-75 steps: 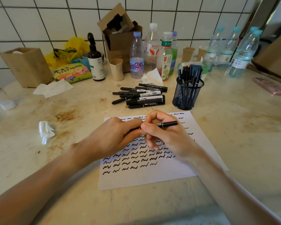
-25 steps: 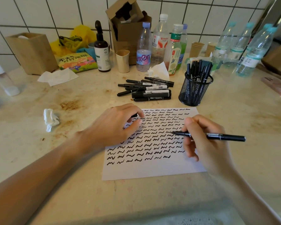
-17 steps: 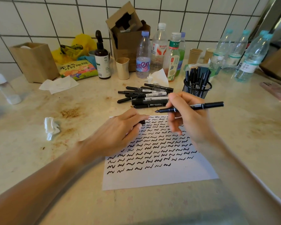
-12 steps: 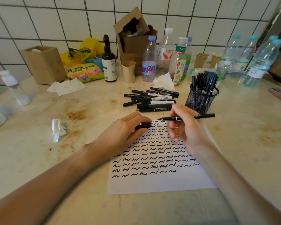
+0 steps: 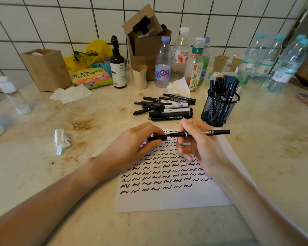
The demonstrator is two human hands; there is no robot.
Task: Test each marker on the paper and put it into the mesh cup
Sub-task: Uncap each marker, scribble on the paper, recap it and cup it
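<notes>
Head view, centre of frame:
Left hand (image 5: 132, 148): fingers curled, grip pinching the black cap (image 5: 156, 138) at the left end of the marker, above the top edge of the paper.
Right hand (image 5: 201, 148): thumb and fingers curled in a closed grip round the middle of the marker (image 5: 208, 132); the lower fingers hang loosely curled over the paper.
Marker: black, held level above the paper's top edge, its tail pointing right; the cap meets its left end, and I cannot tell whether it is fully seated.
Paper (image 5: 167, 201): white sheet lying flat on the bench, rows of black squiggles over its upper part, bottom strip bare.

Head view, upper centre and right:
Loose markers (image 5: 167, 109): a heap of black ones lying on the bench just beyond the paper.
Mesh cup (image 5: 219, 110): black, upright, right of the heap, with several markers standing in it.

Head view, rest:
Bench (image 5: 43, 166): pale and stained.
Crumpled tissue (image 5: 61, 141): left of the hands.
Bottles (image 5: 164, 63): standing along the tiled wall at the top.
</notes>
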